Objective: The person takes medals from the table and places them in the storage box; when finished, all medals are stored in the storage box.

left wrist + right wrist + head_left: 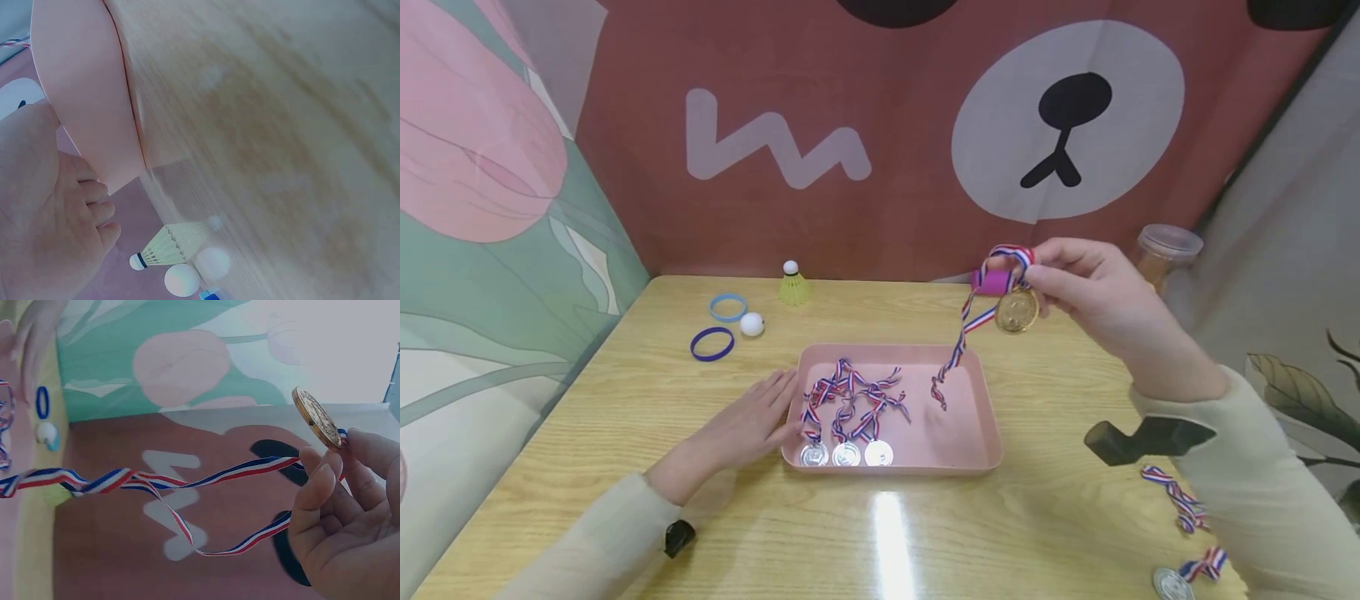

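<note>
The right hand point(1093, 292) holds a round gold medal point(1017, 311) in the air above the far right corner of the pink tray point(981, 433), its grip pinched on the medal's top edge where the ribbon point(958, 346) joins. The medal's face is embossed and shiny; its flat woven ribbon, striped red, white and blue, hangs in loose twists with its end dangling just over the tray floor. The left hand point(748, 425) lies flat on the wood-grain tabletop point(880, 533), fingers straight and relaxed, fingertips touching the tray's left wall, gripping nothing. The tray is smooth plastic, rectangular with rounded corners. In its near left part lie three silver medals point(846, 454) in a row, their striped ribbons bunched behind them. At the far left of the tabletop sit two rubbery ring bands point(720, 326), a white ball point(751, 324) and a yellow shuttlecock point(793, 285). Another silver medal point(1172, 583) with its ribbon lies near the right sleeve.
</note>
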Demonstrator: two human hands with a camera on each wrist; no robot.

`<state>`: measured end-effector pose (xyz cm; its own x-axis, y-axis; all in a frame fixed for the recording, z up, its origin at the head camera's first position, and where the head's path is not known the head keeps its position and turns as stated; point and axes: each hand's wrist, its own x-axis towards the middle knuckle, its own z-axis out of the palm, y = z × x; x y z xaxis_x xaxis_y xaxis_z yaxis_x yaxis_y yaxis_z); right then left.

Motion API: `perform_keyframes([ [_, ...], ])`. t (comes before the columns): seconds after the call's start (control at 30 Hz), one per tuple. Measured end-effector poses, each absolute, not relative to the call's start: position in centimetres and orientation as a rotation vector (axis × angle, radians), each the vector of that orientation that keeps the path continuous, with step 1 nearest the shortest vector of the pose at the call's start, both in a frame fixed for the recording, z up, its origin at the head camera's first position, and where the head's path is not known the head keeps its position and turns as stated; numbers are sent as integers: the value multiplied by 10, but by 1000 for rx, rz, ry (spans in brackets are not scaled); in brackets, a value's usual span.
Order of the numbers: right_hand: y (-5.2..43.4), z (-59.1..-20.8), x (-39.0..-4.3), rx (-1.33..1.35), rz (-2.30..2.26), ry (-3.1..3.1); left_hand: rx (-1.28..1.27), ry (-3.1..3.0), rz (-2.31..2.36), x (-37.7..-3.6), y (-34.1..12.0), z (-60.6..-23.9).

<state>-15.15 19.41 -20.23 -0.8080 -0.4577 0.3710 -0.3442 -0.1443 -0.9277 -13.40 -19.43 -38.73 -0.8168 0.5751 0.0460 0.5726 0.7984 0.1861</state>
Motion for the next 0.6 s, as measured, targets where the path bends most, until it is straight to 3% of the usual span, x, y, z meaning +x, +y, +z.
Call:
perform_keyframes([
  [0.6,151,-278,-195,-669,-1759,2159,971,2983,283,-133,-195,-387],
])
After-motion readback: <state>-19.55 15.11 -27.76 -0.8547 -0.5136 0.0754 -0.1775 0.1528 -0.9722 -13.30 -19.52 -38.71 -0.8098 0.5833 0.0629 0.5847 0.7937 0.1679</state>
